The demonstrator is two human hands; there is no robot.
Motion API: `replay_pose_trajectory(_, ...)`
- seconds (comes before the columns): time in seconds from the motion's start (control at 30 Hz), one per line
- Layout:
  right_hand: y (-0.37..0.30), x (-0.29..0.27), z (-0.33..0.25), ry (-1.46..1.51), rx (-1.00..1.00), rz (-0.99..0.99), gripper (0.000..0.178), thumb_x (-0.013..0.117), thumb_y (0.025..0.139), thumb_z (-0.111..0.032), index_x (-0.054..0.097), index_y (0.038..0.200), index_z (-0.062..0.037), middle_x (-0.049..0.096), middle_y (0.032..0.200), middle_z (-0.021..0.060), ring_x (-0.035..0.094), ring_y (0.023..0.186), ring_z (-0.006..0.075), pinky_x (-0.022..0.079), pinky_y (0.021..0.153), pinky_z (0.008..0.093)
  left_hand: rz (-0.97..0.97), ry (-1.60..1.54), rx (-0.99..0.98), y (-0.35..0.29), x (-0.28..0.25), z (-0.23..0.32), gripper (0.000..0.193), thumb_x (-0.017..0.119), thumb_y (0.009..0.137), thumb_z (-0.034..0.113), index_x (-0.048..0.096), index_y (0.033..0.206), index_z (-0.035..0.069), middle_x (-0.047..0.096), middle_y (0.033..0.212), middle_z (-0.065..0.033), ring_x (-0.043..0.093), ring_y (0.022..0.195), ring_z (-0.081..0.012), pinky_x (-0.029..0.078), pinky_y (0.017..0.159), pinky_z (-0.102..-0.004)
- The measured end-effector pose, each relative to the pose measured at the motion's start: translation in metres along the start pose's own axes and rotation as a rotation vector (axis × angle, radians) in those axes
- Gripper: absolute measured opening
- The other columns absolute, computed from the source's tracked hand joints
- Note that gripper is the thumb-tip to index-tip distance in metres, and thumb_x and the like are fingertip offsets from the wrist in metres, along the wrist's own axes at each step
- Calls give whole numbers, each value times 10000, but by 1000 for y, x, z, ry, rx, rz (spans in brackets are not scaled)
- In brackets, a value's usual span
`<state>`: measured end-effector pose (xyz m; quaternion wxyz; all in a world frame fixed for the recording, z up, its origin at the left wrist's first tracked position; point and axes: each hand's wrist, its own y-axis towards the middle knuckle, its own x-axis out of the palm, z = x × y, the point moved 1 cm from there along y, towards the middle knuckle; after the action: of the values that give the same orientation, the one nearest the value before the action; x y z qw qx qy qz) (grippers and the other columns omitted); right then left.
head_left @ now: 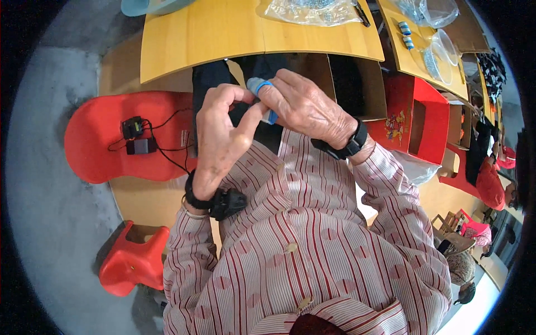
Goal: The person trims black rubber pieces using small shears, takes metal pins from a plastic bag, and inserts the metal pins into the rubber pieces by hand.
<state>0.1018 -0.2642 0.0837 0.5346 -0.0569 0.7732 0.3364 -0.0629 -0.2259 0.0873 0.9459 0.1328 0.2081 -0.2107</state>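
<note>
My left hand (224, 125) and my right hand (307, 107) meet above my lap, just in front of the table edge. Between them is a small blue-banded, pale blue piece (257, 84), pinched by the fingers of both hands. More blue shows below, by the right fingers; most of the piece is covered, so its kind stays unclear. Thumb and forefinger of the left hand press together at its side, while the right fingers curl round it. Dark straps circle both wrists.
Ahead is a wooden table (206, 33) with a clear plastic bag (312, 12) and a black pen-like item (362, 14). Blue striped rolls (408, 43) and clear tubs (438, 61) stand at right, above a red box (416, 117). A red stool (95, 139) carries cabled black devices. Other people sit far right.
</note>
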Motion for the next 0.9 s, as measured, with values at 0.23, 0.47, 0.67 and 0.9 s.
replay_pose_trajectory(0.23,-3,10,-6,40,-81,50,226,582,735,-114,506,903,16,531,733,108,562,729,256,503,660,330,-170,175,340,-1,-16,9,875,837,506,135,457,1289,45,517,1214,-140,514,1097,-336,406,936,-425)
replay_pose_trajectory(0.47,-4,6,-6,86,-120,-2,202,576,721,-91,519,855,49,550,746,125,582,748,276,525,667,348,-273,296,592,-2,-12,2,765,798,575,121,467,1256,15,527,1165,-160,534,1058,-328,443,893,-415)
replay_pose_trajectory(0.67,-1,1,-5,47,-168,13,200,583,712,-114,510,815,40,536,724,115,575,715,259,506,630,338,-280,327,663,0,-15,7,726,786,592,107,462,1229,-18,526,1130,-173,545,1023,-341,457,875,-421)
replay_pose_trajectory(0.9,1,0,3,2,-254,32,180,586,713,-134,516,775,20,526,721,105,566,690,259,497,631,357,-264,300,701,4,-15,3,741,791,584,125,475,1237,-23,538,1161,-186,547,1041,-338,451,887,-420)
